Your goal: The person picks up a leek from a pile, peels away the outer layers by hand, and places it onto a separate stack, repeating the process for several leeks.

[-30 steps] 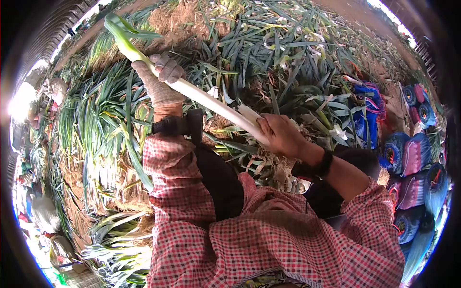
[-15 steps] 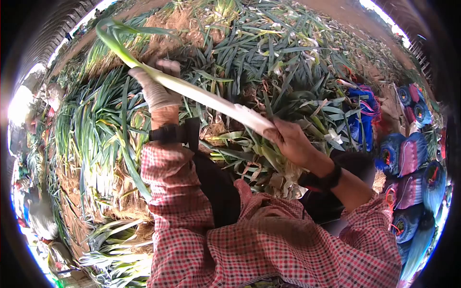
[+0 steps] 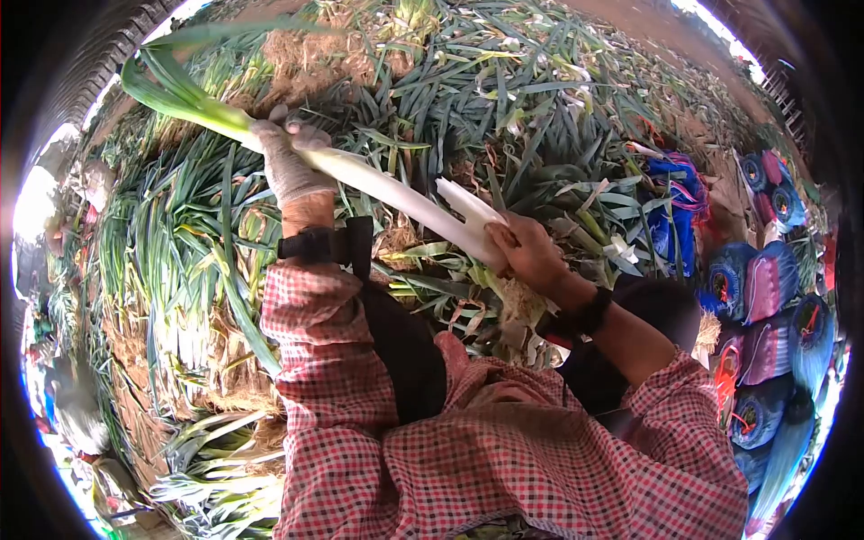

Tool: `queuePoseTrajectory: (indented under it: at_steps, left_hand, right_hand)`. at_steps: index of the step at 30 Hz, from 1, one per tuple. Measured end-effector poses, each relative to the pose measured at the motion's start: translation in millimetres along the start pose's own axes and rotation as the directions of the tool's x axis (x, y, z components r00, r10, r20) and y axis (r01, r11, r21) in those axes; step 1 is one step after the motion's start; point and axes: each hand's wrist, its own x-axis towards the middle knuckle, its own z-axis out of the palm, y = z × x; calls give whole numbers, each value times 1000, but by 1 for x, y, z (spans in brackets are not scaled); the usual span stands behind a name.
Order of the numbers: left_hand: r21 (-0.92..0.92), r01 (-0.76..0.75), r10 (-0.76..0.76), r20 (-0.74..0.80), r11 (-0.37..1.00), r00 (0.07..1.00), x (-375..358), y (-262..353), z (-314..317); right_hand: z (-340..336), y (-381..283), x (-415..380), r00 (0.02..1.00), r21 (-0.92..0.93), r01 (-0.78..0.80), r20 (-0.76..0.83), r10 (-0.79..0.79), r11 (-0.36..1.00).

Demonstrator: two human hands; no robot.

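Note:
I hold one long leek (image 3: 387,191) across the middle of the view, its white stalk running from lower right up to green leaves at the upper left. My left hand (image 3: 290,162), in a worn cloth glove, is wrapped round the stalk where it turns green. My bare right hand (image 3: 531,254) grips the thick white end, where a strip of outer skin (image 3: 468,203) stands peeled up. Roots hang below that end.
A large heap of leeks (image 3: 504,108) covers the ground ahead and to the left. Blue and pink bundles (image 3: 765,288) lie stacked at the right. Peeled leeks (image 3: 216,468) lie at the lower left. A dark strap sits on each wrist.
The leaf end of the leek has swung to the left and lower with my left hand. My right hand has stayed on the white end, and a strip of skin now stands up there.

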Motion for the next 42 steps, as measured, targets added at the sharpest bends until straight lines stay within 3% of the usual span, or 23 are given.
queuePoseTrajectory:
  at_steps: [2,8,9,11,14,15,18,21,22,23,25,26,27,29,31,32,34,35,37,38,39,41,42]
  left_hand:
    - [-114,9,4,112,993,994,-1,7,0]
    - [-368,148,32,442,918,896,-2,12,3]
    - [-373,181,24,484,910,875,-3,14,6]
    - [-381,245,13,562,891,827,-2,16,8]
    - [-430,308,20,607,849,794,-3,16,12]
    - [-450,333,21,619,829,785,-3,16,12]
    - [-503,390,39,649,772,760,-5,21,13]
    - [-560,430,82,670,708,738,-7,19,15]
    - [-570,442,92,678,692,729,-8,19,17]
    - [-580,453,103,684,677,722,-9,20,19]
    - [-586,463,122,697,665,707,-11,20,22]
    - [-584,462,131,703,667,699,-12,21,23]
    - [-581,463,138,709,669,691,-13,21,24]
    - [-578,476,130,715,663,687,-13,21,24]
    - [-583,488,117,711,650,694,-14,20,23]
    - [-588,494,107,705,641,701,-13,18,23]
    - [-589,463,91,676,662,731,-12,18,23]
    - [-583,428,83,651,691,754,-12,17,21]
    - [-526,382,66,646,760,760,-4,19,13]
    - [-514,343,60,617,786,785,-4,19,10]
    - [-498,302,60,587,813,807,-3,21,8]
    - [-435,210,54,520,876,852,-2,24,5]
    - [-396,187,36,493,899,870,-4,22,4]
  right_hand:
    - [-3,3,-7,988,16,147,43,-148,989]
    - [2,1,-22,999,59,4,-44,-1,998]
    - [6,0,-23,995,209,-91,-32,100,974]
    - [12,-8,-25,957,484,-270,40,287,832]
    - [12,-15,-30,861,501,-507,328,389,701]
    - [17,-11,-33,878,569,-478,290,381,669]
    - [11,2,-40,853,619,-504,467,234,602]
    - [6,-22,-44,752,585,-650,589,298,485]
    - [6,-18,-44,890,498,-304,452,56,812]
    - [5,-10,-43,898,316,124,368,-242,941]
    - [8,-5,-44,882,341,93,407,-236,936]
    - [12,-6,-46,844,510,-372,534,53,775]
    - [16,-7,-48,665,548,-734,699,261,402]
    - [22,-8,-47,685,501,-660,707,175,559]
    - [27,-1,-48,590,463,-655,807,20,597]
    - [31,11,-48,478,444,-694,873,-98,566]
    - [36,51,-54,459,433,-787,887,-52,439]
    - [33,82,-60,528,465,-821,840,128,331]
    - [7,99,-47,654,72,-489,690,311,869]
    - [-14,98,-19,722,-469,168,658,216,867]
    - [-8,158,-3,987,-780,-94,11,163,619]
    - [-51,101,48,973,-591,169,227,-38,789]
    - [-55,56,51,976,-83,-6,216,24,997]
